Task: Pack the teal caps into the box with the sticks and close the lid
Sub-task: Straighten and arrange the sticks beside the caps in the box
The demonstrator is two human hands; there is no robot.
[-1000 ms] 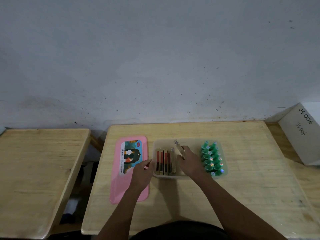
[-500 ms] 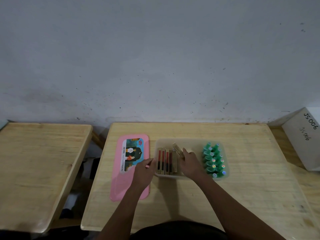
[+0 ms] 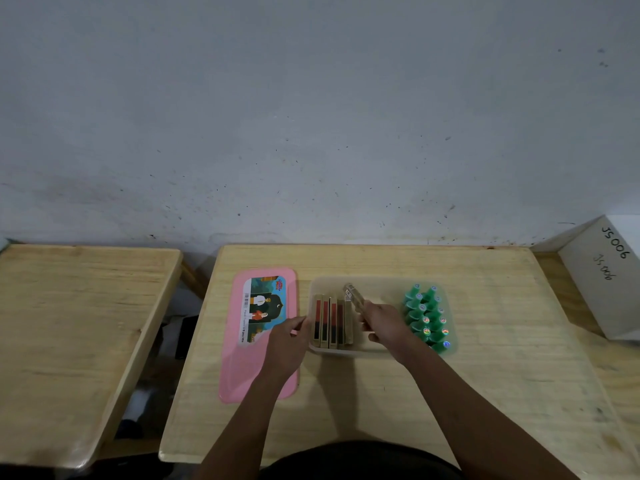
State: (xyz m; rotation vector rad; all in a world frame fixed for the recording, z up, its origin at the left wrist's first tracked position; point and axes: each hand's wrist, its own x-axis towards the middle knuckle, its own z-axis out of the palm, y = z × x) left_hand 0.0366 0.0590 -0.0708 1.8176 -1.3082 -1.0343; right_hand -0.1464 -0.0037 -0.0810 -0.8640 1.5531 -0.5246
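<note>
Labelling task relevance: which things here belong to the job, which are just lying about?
Job: translucent plastic box, flat red-and-black wooden sticks, teal plastic caps, pink rectangular plastic lid, right hand gripping a tilted stick.
Lying about: white cardboard box marked JS006, second wooden table.

Teal caps (image 3: pixel 427 318) in open box (image 3: pixel 377 285)
</note>
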